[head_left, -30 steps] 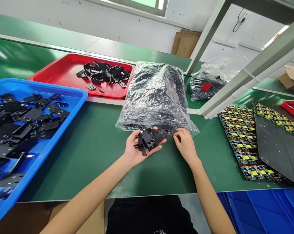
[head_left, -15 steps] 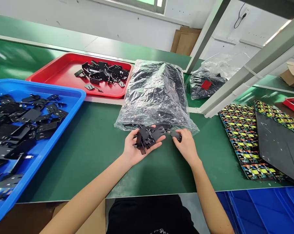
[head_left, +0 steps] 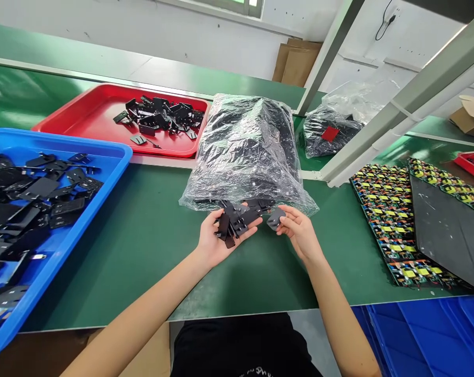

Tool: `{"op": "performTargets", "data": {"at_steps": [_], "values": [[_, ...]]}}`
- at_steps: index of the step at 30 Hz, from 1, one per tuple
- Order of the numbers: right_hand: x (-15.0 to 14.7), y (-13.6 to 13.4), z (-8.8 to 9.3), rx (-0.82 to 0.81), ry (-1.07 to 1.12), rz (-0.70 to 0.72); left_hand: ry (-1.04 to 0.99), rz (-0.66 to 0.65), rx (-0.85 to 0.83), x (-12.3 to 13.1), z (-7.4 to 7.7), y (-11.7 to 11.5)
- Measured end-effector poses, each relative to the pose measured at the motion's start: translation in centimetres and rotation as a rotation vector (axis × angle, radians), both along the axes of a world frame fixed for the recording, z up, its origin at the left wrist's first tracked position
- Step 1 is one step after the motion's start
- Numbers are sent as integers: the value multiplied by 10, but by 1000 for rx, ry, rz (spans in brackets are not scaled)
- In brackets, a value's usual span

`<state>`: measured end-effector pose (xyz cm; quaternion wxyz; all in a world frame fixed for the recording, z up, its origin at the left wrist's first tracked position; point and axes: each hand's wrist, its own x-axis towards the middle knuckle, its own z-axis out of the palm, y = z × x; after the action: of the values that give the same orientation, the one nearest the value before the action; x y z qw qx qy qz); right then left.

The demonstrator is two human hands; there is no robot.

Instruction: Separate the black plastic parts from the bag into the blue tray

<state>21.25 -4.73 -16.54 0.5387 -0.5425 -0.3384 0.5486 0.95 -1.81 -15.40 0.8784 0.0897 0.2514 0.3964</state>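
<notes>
Palm up, my left hand (head_left: 213, 243) cradles a pile of black plastic parts (head_left: 237, 220), its thumb and fingers curled about them. Just to the right, my right hand (head_left: 299, 230) pinches one flat dark grey plastic part (head_left: 276, 219) between thumb and fingers, a little apart from the pile. Directly behind both hands lies a large clear plastic bag (head_left: 248, 146) full of black parts. Its near edge reaches the hands, and some black pieces show at that edge. How the left fingers sit under the pile is partly hidden.
A blue tray (head_left: 119, 157) of black parts stands at the left, a red tray (head_left: 83, 115) with similar pieces behind it. Circuit boards (head_left: 382, 220) lie at the right, partly under a dark sheet (head_left: 444, 230). A smaller bag (head_left: 327, 136) sits behind a slanting metal post (head_left: 378, 136).
My right hand has turned and lifted slightly, bringing the grey part leftward and showing more of its flat face. The left hand keeps the pile in nearly the same place.
</notes>
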Motion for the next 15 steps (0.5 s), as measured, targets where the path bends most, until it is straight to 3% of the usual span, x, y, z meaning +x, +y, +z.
{"op": "performTargets", "data": {"at_steps": [9,15], "values": [[0,-3,-6,49,-14,42,25,-22,-23,1,-3,0],[-7,-6,-6,142,-148,32,63,-233,-59,8,-9,-6]]}}
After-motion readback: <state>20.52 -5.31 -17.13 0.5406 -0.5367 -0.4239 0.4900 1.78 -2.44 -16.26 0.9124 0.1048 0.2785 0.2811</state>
